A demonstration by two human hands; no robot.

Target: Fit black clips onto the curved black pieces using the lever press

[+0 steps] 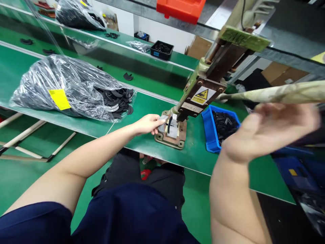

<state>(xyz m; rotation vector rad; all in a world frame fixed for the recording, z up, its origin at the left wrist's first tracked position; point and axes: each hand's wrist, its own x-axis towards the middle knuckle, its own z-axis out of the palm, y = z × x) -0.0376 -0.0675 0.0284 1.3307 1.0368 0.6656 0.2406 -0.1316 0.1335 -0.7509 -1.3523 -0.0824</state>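
Note:
My left hand [149, 124] is closed in a pinch at the base plate [175, 140] of a hand press [200, 91]. Its thumb and fingers hold the end of a small black curved plastic part [169, 124], which lies on the pale fixture under the press head. On the right, my right hand [271, 130] is raised at the press's long lever [276, 92], its fingers curled up against it. Motion blurs that hand, and part of its grip is hidden.
Left of the press, a clear plastic bag [61, 81] spills black curved parts. A blue bin [209, 132] of small black pieces stands right of the base. Behind runs a green conveyor [152, 83] with scattered parts. An orange bin [181, 10] sits on the overhead shelf.

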